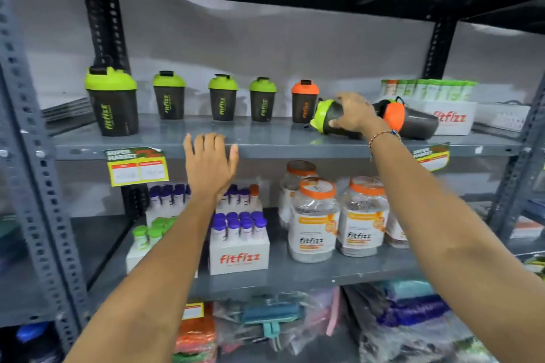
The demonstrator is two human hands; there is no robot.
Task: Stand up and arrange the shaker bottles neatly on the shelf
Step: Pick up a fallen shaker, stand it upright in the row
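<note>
Dark shaker bottles stand along the grey shelf (206,134): a large green-lidded one (113,103) at the left, three smaller green-lidded ones (169,96) (223,97) (262,99), and an orange-lidded one (305,102). A green-lidded shaker (326,118) lies on its side, lid to the left, and my right hand (355,113) grips its body from above. Behind it an orange-lidded shaker (413,122) also lies on its side. My left hand (211,162) hovers with its fingers spread at the shelf's front edge, holding nothing.
A white fitfizz box (449,118) of green-capped tubes sits at the shelf's right end. The shelf below carries boxes of purple-capped tubes (239,244) and orange-lidded jars (314,221). Bagged goods fill the lowest level. Perforated metal posts (32,186) frame the rack.
</note>
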